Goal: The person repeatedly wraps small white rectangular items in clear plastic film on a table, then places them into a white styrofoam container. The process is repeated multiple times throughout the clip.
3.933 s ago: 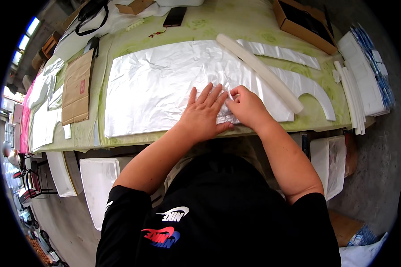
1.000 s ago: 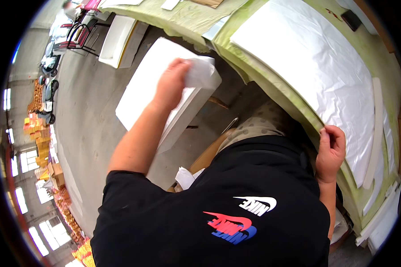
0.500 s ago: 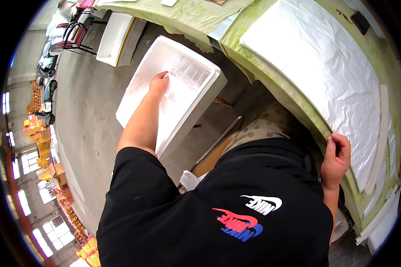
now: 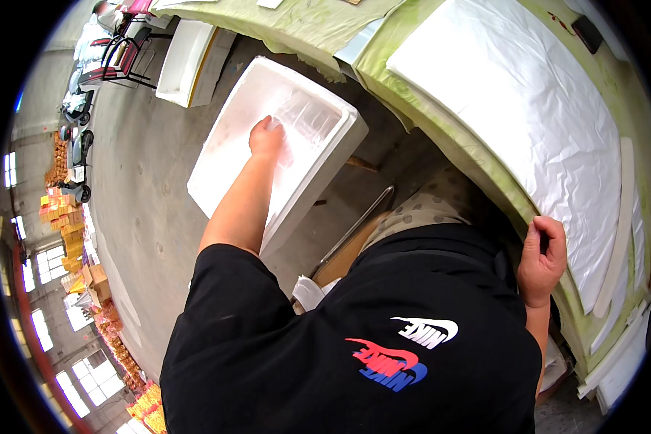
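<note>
My left hand (image 4: pixel 266 137) reaches down into a white foam box (image 4: pixel 228 137) with its fingers closed. Beside the fingers shows a clear, shiny film or plastic piece (image 4: pixel 287 153), but whether they hold it I cannot make out. Several clear plastic pieces (image 4: pixel 312 119) lie in a row at the far right end inside the box. My right hand (image 4: pixel 542 260) hovers at the edge of the table on the right, fingers curled in toward the thumb, with nothing visible in them. Next to it a white plastic sheet (image 4: pixel 513 116) covers much of the table.
A green cloth (image 4: pixel 427 116) drapes the table. Farther off stand a second foam box (image 4: pixel 184 61), a chair (image 4: pixel 126 61) and parked scooters (image 4: pixel 82 148). Stacked cartons (image 4: pixel 58 206) line the left. A dark phone-like object (image 4: pixel 587 34) lies at the table's far right.
My left hand has shifted slightly to the right inside the foam box. My right hand has barely moved and stays curled.
</note>
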